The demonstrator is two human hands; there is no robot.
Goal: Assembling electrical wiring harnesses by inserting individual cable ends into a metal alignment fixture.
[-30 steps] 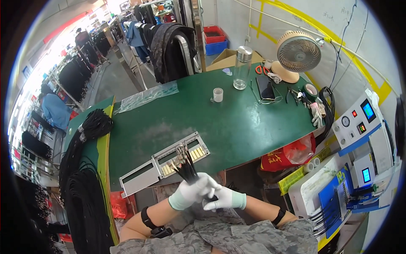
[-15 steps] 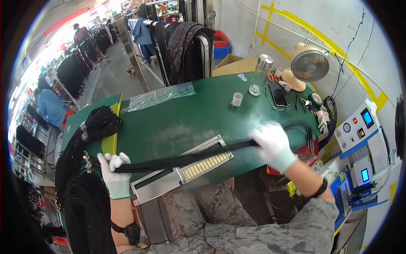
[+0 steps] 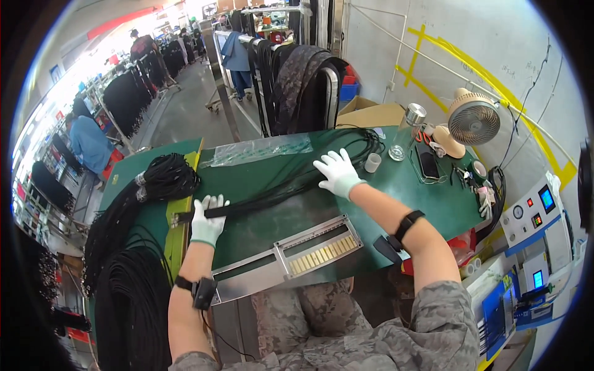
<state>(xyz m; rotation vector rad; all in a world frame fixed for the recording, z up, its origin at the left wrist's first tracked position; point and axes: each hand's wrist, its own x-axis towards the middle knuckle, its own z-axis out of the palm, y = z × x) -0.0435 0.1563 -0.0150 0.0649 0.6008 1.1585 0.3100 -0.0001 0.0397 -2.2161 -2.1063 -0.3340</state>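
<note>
A long bundle of thin black cords (image 3: 272, 196) lies across the green table, its gathered end with metallic bits at the left and its loose end fanned out at the far right. My left hand (image 3: 207, 224), in a white glove, is at the gathered end with its fingers stretched out. My right hand (image 3: 339, 174), also gloved, has its fingers spread beside the fanned part of the bundle, and holds nothing visible. Nearer to me lies a metal frame (image 3: 291, 256) with a row of yellowish bars.
More tied black cords (image 3: 145, 185) and a looped heap (image 3: 127, 297) are at the left. A plastic bag (image 3: 260, 151), white cup (image 3: 372, 163), glass bottle (image 3: 405, 133), phone (image 3: 428, 162) and fan (image 3: 473, 119) stand or lie beyond. A machine (image 3: 526, 210) is at the right.
The cord bundle has moved from over the metal frame to farther up the table. My right hand has moved left and away from me and now has spread fingers; my left hand has opened.
</note>
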